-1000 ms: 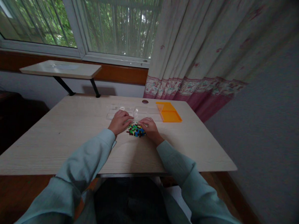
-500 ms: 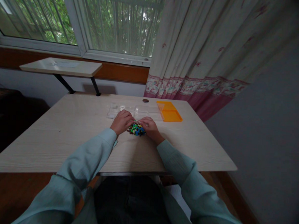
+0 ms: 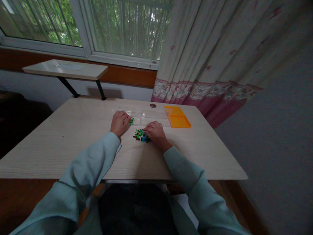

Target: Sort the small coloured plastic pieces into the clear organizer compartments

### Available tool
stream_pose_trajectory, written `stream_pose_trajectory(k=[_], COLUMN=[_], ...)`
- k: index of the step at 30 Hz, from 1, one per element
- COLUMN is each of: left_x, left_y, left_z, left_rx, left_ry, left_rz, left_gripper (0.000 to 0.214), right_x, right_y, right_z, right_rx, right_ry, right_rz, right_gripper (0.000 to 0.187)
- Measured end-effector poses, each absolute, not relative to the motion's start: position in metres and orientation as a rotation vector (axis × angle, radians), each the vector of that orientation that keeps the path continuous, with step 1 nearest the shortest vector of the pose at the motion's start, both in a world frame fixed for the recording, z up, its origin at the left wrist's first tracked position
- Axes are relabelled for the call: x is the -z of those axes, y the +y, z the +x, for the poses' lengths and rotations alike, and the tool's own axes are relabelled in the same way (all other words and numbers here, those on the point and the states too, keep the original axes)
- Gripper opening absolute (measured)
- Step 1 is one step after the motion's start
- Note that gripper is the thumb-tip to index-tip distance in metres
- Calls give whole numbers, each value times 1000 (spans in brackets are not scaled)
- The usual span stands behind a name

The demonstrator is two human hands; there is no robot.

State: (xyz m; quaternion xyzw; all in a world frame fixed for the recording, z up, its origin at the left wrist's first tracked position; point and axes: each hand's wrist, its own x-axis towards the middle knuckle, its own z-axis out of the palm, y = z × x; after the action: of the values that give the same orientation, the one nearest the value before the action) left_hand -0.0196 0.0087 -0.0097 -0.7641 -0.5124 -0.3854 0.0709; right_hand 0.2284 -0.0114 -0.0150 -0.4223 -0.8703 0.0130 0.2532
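Observation:
A small pile of mixed green, blue, brown and yellow plastic pieces lies on the desk in front of me. My right hand is at its right edge, fingers bent and drawn together over the pieces; anything between the fingertips is hidden. Further left, my left hand rests over the near left part of a clear plastic box, its fingers curled and closed. A few green pieces show just beside its fingertips; whether they are gripped or lying in a compartment I cannot tell.
An orange tray adjoins the clear box on the right, perhaps part of the same case. A brown round spot marks the desk near its back edge. A raised white shelf stands at the back left, with a curtain behind.
My left hand has moved away from the pile, to the left and slightly back, over the clear box. The green pieces now show beside it. My right hand has stayed at the pile.

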Motion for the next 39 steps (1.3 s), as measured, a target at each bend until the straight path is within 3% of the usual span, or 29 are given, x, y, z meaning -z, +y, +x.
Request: stream_pose_trajectory(k=[21, 39], left_x=[8, 18], left_y=[6, 12], left_z=[-18, -20], left_rx=[1163, 1131], left_ry=[-1552, -1663], left_rz=[-2299, -2234], left_gripper=[37, 24], right_x=[3, 27], right_y=[-17, 5], right_z=[216, 229], right_rx=[145, -303], right_ry=[-2554, -2038], right_rz=[-1112, -1050], right_gripper=[17, 13])
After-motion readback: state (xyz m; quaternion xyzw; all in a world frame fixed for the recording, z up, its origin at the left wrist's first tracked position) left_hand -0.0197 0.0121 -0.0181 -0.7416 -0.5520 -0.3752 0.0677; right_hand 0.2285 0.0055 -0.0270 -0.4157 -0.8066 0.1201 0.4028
